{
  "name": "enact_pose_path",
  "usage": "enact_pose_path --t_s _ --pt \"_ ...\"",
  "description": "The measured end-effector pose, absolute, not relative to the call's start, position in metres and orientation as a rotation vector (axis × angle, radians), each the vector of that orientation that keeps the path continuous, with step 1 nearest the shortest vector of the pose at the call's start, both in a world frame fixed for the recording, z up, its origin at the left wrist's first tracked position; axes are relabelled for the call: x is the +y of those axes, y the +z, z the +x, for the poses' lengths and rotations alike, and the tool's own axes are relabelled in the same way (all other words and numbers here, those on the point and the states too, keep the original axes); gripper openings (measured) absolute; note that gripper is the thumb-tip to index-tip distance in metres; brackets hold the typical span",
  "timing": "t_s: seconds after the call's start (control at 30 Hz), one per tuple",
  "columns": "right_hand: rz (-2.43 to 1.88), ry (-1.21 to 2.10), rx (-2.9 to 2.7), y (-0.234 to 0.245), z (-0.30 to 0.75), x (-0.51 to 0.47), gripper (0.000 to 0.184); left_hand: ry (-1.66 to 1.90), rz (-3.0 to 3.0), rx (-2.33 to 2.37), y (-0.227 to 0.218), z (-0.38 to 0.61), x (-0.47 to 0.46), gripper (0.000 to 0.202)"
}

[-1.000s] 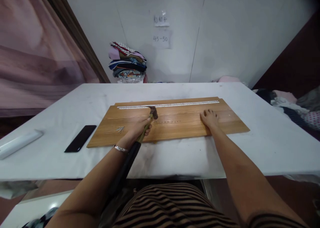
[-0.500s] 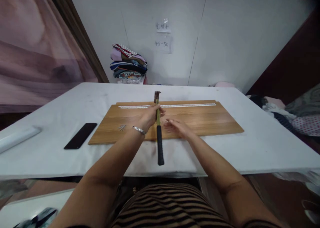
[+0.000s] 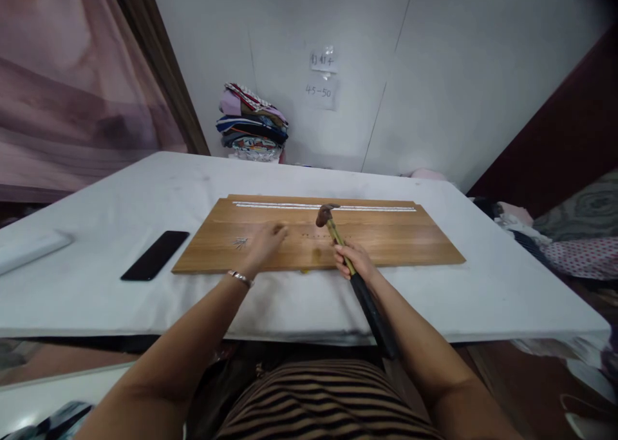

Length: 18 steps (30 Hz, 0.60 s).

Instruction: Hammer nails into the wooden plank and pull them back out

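Note:
A hammer [image 3: 337, 232] with a claw head and a black grip slants over the near side of a wooden board [image 3: 396, 234]. My right hand [image 3: 356, 259] is wrapped round its shaft, just above the black grip. My left hand [image 3: 264, 243], slightly blurred, hovers over the left part of the board with its fingers loosely apart and nothing visible in them. Beside it, a small pile of nails [image 3: 240, 241] lies on the board. A row of small dark marks or nail heads [image 3: 318, 236] runs across the middle of the board; they are too small to tell apart.
Two white strips [image 3: 376, 208] run along the board's far edge. A black phone [image 3: 155, 256] lies left of the board on the white-covered table [image 3: 203, 311]. At the far left is a white roll [image 3: 33, 250]. Folded clothes [image 3: 253, 124] are stacked against the wall.
The hammer has passed from my left hand to my right and now tilts, its head left of its handle. My left hand has moved left toward the nails.

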State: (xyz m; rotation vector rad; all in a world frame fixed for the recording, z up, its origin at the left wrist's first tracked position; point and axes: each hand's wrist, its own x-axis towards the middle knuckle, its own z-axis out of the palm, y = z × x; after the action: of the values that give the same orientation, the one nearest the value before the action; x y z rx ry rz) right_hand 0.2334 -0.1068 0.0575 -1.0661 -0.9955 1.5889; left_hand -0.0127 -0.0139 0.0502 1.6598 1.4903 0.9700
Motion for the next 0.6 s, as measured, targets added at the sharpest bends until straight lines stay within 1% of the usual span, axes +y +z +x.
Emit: enact_pose_path --t_s 0.1,0.3,0.53,0.6 --pt "-1.022 1.578 -0.952 0.059 0.225 -0.109 0.045 1.013 1.783 1.727 0.038 -0.060 -0.008 0.017" --pt "-1.170 1.582 -0.925 0.053 0.202 -0.095 0.045 0.971 1.906 2.028 0.019 -0.114 -0.013 0.026" --pt "-1.282 1.549 -0.925 0.043 0.187 -0.086 0.039 0.931 2.007 1.933 0.008 -0.126 -0.012 0.028" --pt "-1.290 1.553 -0.919 0.042 0.188 -0.085 0.039 0.890 2.064 1.892 0.008 -0.128 -0.010 0.029"
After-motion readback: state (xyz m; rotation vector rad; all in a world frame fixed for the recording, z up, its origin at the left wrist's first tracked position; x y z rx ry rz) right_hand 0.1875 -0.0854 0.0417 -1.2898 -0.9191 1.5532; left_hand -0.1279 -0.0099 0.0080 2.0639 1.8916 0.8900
